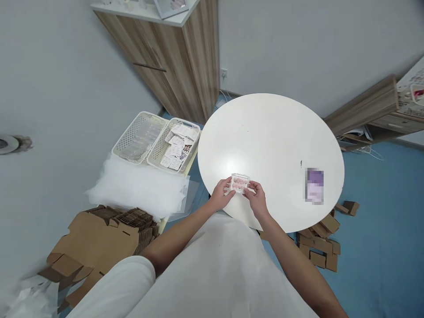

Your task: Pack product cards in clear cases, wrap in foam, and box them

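Note:
A small clear plastic case (240, 182) with rows of pinkish pieces inside is held over the near edge of the round white table (271, 137). My left hand (222, 194) grips its left side, thumb at the lower corner. On the right side, my right hand (256, 197) has its fingers and thumb on the case. The case looks closed. Further right on the table lies a pixelated purple and pink item (314, 186), its details hidden.
Left of the table are a basket of clear cases (137, 137), a basket of printed cards (175, 148), white plastic sheets (139, 185) and flattened cardboard boxes (99, 238). Cardboard pieces (319, 243) lie on the floor at right. A wooden cabinet (165, 57) stands behind.

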`<action>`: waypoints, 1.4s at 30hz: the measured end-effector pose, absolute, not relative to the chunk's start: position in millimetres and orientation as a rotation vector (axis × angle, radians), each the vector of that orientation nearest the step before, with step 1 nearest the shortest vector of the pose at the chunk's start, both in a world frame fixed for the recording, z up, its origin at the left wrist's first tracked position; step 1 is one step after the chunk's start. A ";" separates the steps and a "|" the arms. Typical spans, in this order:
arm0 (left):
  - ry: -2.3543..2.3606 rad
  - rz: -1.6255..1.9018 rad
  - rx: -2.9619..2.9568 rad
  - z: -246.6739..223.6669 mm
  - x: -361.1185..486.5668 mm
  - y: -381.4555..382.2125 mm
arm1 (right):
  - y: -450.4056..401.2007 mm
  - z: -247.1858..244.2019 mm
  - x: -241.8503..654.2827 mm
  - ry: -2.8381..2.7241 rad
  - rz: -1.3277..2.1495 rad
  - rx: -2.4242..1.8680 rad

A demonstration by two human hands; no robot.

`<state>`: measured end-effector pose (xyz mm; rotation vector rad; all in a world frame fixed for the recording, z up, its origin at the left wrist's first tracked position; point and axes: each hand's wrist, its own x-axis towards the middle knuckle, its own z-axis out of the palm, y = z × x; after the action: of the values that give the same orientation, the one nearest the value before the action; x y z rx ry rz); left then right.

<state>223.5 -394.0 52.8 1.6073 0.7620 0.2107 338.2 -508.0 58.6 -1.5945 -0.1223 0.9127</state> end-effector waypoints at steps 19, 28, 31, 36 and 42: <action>1.028 0.252 1.623 -9.4 225.1 -235.0 | -317.5 9.0 329.9 -0.194 1.011 -1.798; 1.034 0.258 1.661 -16.1 233.4 -225.7 | -305.8 -6.3 330.6 -0.278 0.958 -1.913; 1.033 0.272 1.647 -16.6 232.7 -228.3 | -306.6 -9.7 329.5 -0.320 0.931 -1.925; 1.033 0.258 1.620 -16.9 231.9 -231.8 | -307.5 -13.7 329.7 -0.300 0.952 -1.934; 1.082 0.299 1.644 -8.7 228.6 -244.0 | -318.4 -9.4 323.8 -0.269 0.972 -1.909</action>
<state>228.6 -244.0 -8.7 1.6441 1.0820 0.2993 323.8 -318.4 -9.4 -1.9088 -0.2687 0.9716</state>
